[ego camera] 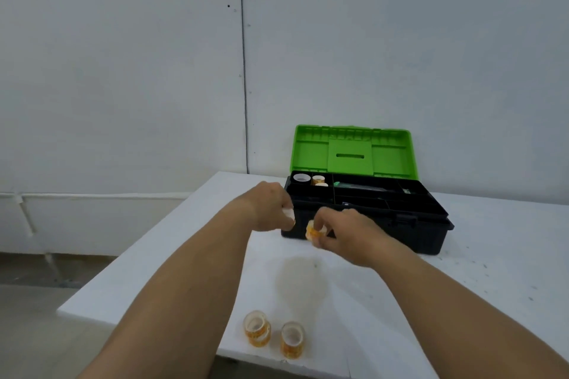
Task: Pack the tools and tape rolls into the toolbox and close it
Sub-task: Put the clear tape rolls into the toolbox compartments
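A black toolbox (pixel 425 237) stands open on the white table, its green lid (pixel 354 151) upright against the wall. Its back-left compartments hold a white tape roll (pixel 301 177) and orange tape rolls (pixel 318 179); a green-handled tool (pixel 366 186) lies in the long compartment. My left hand (pixel 269 206) is closed on a pale tape roll (pixel 288 213) just in front of the box's left corner. My right hand (pixel 348 232) pinches an orange tape roll (pixel 313 232) beside it, low by the box's front wall. Two orange tape stacks (pixel 257 329) (pixel 292 340) stand near the table's front edge.
The white table (pixel 462 286) has a faint stain (pixel 300 280) in its middle and its left edge drops to the floor. A grey wall rises close behind the toolbox.
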